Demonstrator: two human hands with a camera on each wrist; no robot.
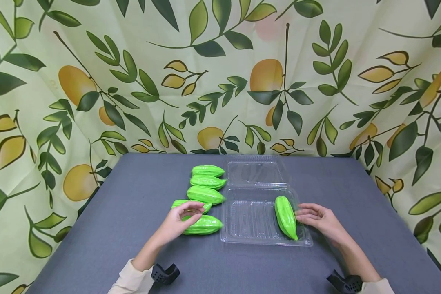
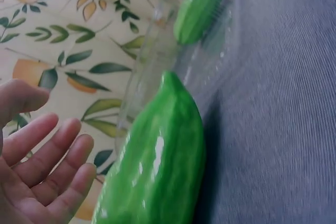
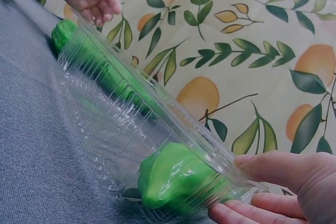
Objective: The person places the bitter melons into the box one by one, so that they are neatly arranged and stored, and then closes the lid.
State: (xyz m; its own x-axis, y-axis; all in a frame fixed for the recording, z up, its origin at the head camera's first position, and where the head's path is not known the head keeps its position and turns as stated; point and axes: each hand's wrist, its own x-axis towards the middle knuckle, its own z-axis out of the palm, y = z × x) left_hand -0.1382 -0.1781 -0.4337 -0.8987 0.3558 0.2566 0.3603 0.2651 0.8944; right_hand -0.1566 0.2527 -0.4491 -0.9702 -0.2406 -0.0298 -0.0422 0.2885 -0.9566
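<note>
Pale sleeves nearest. Left hand hovered, fingers loosely parted, empty, by nearer two of five green gourds left of open box. Right hand pinched box's right rim; sixth gourd lay inside, right side. Seemingly early packing; next move likely called for left grasp.

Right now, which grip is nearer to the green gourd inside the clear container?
Right. The right grip is at the right edge of the clear container, close beside that gourd; the left grip is farther off, above the near end of the gourd row.
</note>
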